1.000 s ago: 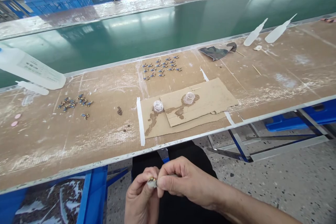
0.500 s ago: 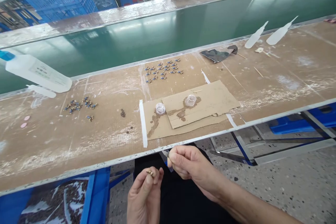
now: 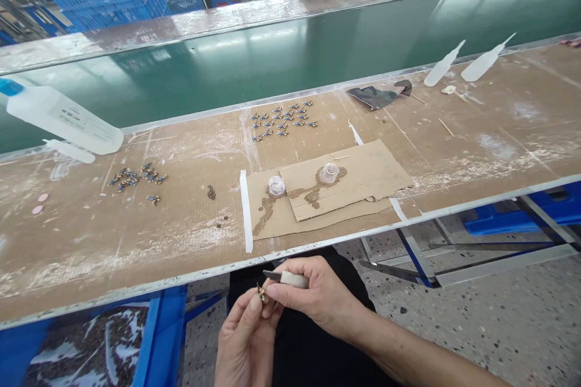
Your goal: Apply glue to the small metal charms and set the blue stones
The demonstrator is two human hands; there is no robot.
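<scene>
We log a long bench (image 3: 190,221) running left to right. On its near side, right hand (image 3: 320,296) and left hand (image 3: 245,335) close together: the right clasps a pale-handled blade (image 3: 294,280), the left pinches a tiny gold-coloured piece (image 3: 261,295), just nearer than the blade's tip.

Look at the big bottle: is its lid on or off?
On: the blue lid covers the top of the big bottle.
</scene>
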